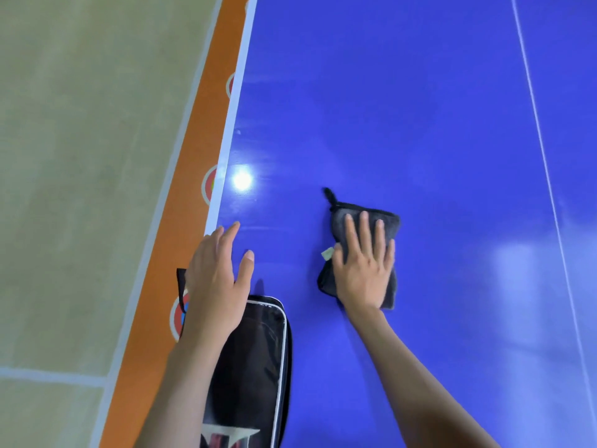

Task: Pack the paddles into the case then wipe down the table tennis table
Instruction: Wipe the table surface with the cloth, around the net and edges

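Note:
A dark grey folded cloth (384, 218) lies on the blue table tennis table (420, 108). My right hand (363, 266) presses flat on it, fingers spread. A black paddle case (258, 360) with white piping and a clear window lies at the table's left edge, zipped. My left hand (216, 276) rests over the case's far end near the table's white side line, fingers apart and holding nothing. No paddles show; the case's inside is too dark to tell.
The table's left edge (226, 150) runs diagonally, with an orange side panel (193, 130) below it. Beyond lies a beige sports floor (80, 156) with white lines. A white centre line (542, 150) crosses the table on the right.

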